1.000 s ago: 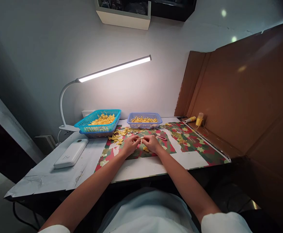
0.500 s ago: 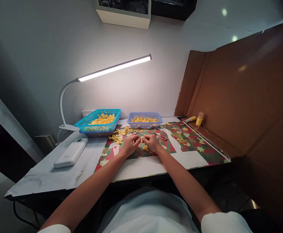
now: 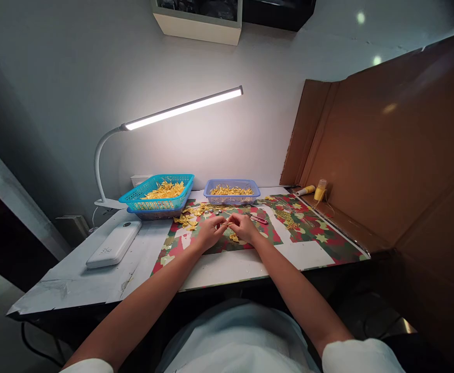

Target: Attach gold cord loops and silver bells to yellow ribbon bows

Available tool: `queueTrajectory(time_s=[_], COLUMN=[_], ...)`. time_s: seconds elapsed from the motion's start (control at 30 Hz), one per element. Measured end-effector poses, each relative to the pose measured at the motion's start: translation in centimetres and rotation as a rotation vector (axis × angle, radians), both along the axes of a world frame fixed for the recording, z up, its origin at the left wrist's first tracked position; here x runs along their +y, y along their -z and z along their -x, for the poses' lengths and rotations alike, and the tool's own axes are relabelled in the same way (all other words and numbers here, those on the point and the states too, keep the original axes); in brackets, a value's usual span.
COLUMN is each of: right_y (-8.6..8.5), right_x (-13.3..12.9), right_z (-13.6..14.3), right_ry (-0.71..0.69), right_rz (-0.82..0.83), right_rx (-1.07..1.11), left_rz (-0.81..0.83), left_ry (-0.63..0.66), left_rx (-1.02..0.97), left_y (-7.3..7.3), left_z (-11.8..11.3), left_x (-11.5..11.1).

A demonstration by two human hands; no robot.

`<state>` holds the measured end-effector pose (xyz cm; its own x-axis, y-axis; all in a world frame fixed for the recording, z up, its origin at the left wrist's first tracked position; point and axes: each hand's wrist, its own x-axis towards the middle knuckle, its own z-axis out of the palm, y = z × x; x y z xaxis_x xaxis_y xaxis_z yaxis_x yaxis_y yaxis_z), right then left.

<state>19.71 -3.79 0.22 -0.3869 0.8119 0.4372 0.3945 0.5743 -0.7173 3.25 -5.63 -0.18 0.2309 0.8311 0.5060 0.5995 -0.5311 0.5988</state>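
Observation:
My left hand and my right hand meet fingertip to fingertip over the patterned sheet. Both are closed in a pinch around something small and pale that I cannot make out. Just below the fingers lies a yellow bow-like piece. More yellow pieces are scattered to the left of my left hand. A red tool rests to the right, beyond my right hand.
A turquoise basket of yellow pieces stands back left, a purple basket of gold pieces behind my hands. Left are a white power bank and a lamp. Yellow bottles stand by cardboard on the right.
My fingertips have shifted slightly against each other, and less of the small pale item shows between them. The objects on the table have not moved.

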Motion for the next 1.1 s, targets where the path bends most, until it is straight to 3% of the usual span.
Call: queueTrajectory(time_s=[0.2,0.6,0.97,1.1], right_y=[0.19,0.08,-0.41,-0.37], right_x=[0.13,0.29,-0.20,0.12], right_z=[-0.02,0.01,-0.18,-0.42], right_ry=[0.016,0.007,0.000,0.030], right_rz=[-0.042,0.037,-0.044,-0.036], right_rx=[-0.038,0.033,-0.004,0.023], left_rz=[-0.007,-0.007,0.014,0.060], left_ry=[-0.027,-0.048,-0.054,0.002], left_rx=[0.060,0.037,0.019,0.057], left_y=[-0.26,-0.21,-0.36,-0.35], left_z=[-0.10,-0.16,-0.30,-0.25], left_x=[-0.25,-0.18,-0.37,-0.40])
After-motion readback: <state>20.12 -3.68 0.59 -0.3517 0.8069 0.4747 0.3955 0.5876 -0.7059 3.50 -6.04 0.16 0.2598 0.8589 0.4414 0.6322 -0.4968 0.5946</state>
